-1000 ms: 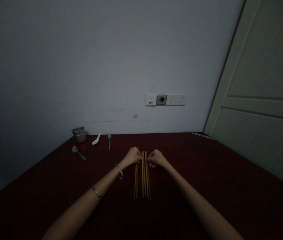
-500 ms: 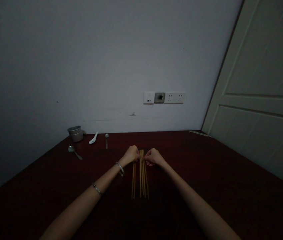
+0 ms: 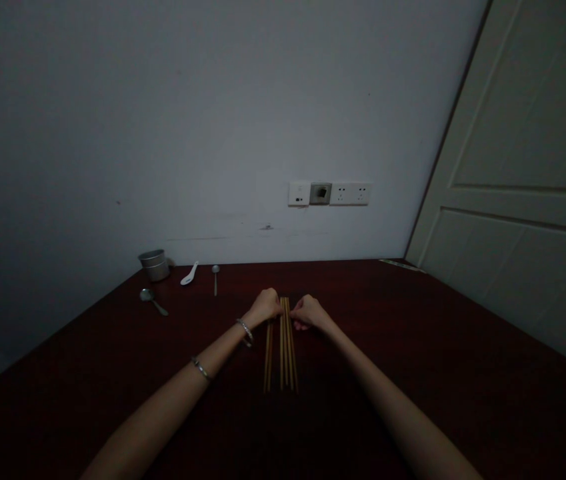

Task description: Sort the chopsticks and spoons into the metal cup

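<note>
Several wooden chopsticks (image 3: pixel 287 353) lie side by side on the dark red table, pointing toward me. Their far ends sit between my two hands. My left hand (image 3: pixel 265 306), bracelets on its wrist and forearm, has its fingers closed at the left side of this group. From the right, my right hand (image 3: pixel 309 313) pinches at the outer chopstick near its far end. Two more chopsticks (image 3: pixel 268 360) lie a little apart on the left, their far ends hidden under my left hand. The fingertips are small and dim in the view.
A metal cup (image 3: pixel 155 265) stands at the table's back left. Near it lie a metal spoon (image 3: pixel 153 303), a white soup spoon (image 3: pixel 189 274) and a small long-handled spoon (image 3: pixel 215 280). Behind the table (image 3: pixel 363 287) is a wall with sockets (image 3: pixel 350 194); a panelled door (image 3: pixel 517 220) stands right.
The whole view has shifted slightly. Both hands stay at the far ends of the chopsticks, and the chopsticks lie almost as before.
</note>
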### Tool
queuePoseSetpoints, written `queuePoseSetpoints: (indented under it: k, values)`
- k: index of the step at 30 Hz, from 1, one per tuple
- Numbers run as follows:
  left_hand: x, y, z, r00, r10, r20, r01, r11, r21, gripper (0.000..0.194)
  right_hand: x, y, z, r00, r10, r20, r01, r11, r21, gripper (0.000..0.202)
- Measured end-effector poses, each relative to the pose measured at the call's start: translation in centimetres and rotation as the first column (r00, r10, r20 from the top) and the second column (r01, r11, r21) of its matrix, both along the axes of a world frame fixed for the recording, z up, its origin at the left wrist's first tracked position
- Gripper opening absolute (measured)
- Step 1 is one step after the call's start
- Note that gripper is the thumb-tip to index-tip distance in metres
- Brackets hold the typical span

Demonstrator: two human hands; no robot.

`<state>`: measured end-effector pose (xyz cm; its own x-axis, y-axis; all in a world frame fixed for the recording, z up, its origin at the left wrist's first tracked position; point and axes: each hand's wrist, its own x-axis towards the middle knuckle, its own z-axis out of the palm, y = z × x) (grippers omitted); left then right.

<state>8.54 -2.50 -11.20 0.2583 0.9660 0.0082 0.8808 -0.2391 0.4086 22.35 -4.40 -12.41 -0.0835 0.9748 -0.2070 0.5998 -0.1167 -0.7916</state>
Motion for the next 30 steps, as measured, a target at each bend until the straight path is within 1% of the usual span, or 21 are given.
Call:
queuePoseSetpoints:
  k: [6,10,14,18,22,25,30]
  values:
    - [0.1,0.2,-0.1,0.997,0.006,-0.077,-0.004,1.000,0.025,0.015,0.0,-0.1,0.0,0.999,0.030,0.036,-0.029,0.999,-0.013,0.024]
    - [0.3,0.1,0.2,0.994,-0.009,-0.110,0.008,1.000,-0.009,0.017,0.0,-0.1,-0.1,0.997,0.065,0.051,-0.064,0.998,-0.029,0.026]
    - [0.5,0.1,0.4,0.992,-0.011,-0.129,0.004,0.999,-0.050,0.021,-0.2,-0.2,0.0,0.996,0.063,0.065,-0.060,0.997,-0.047,0.028]
    - [0.8,0.2,0.6,0.987,-0.014,-0.160,0.000,0.996,-0.088,0.019,-0.1,-0.1,0.0,0.997,0.055,0.060,-0.054,0.998,-0.011,0.024]
    - [0.9,0.2,0.9,0.989,-0.060,-0.131,0.041,0.988,-0.146,0.018,0.0,0.0,-0.2,0.996,0.054,0.072,-0.054,0.998,0.008,0.023]
    - [1.0,0.2,1.0,0.990,-0.057,-0.126,0.033,0.983,-0.183,0.016,0.1,0.1,-0.3,0.995,0.062,0.079,-0.063,0.998,0.016,0.024]
    - [1.1,0.4,0.8,0.990,-0.053,-0.130,0.028,0.983,-0.181,0.015,0.0,0.4,-0.7,0.995,0.073,0.068,-0.075,0.997,0.024,0.024]
